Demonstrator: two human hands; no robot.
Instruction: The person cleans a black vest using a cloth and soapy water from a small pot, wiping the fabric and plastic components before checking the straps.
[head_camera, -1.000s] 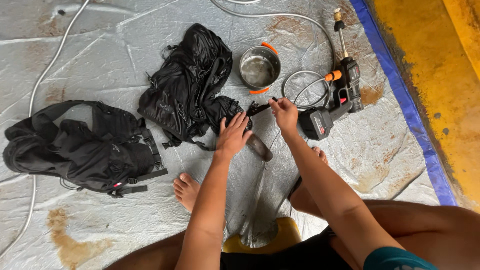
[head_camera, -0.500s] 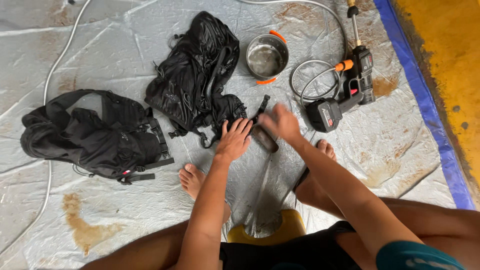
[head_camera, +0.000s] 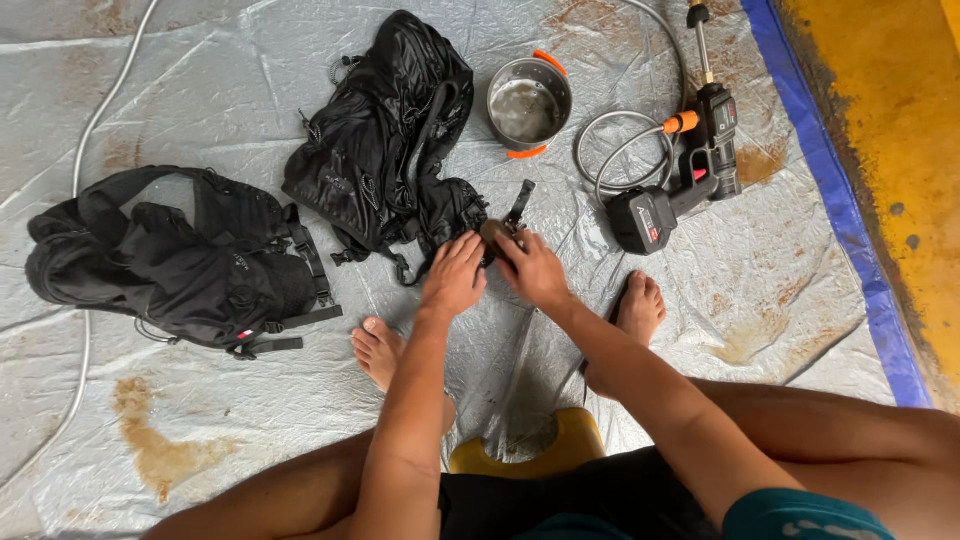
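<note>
A: Nearest the camera, what's there?

B: The person's knees and a yellow stool (head_camera: 528, 455) under them, with bare feet set on the grey tarp (head_camera: 200, 420). Both forearms reach forward from there.

A: And the hands?

B: The left hand (head_camera: 455, 277) lies palm down with its fingers together, pressing on the edge of a black backpack strap. The right hand (head_camera: 533, 270) is just beside it, curled around a small dark strap buckle (head_camera: 505, 232); whether the fingers fully clamp it I cannot tell, as they hide most of it. The buckle sits right between the two hands, at the lower tip of the nearer black backpack (head_camera: 385, 150), and a thin black strap (head_camera: 521, 200) runs away from it.

A: Farther out?

B: A second black backpack (head_camera: 170, 260) lies well to the left. Beyond the hands stands a steel pot (head_camera: 528, 105) with orange handles, and to the right a cordless pressure washer gun (head_camera: 680, 185) with a coiled grey hose (head_camera: 610, 150). A blue tarp border (head_camera: 850, 230) runs along the right.
</note>
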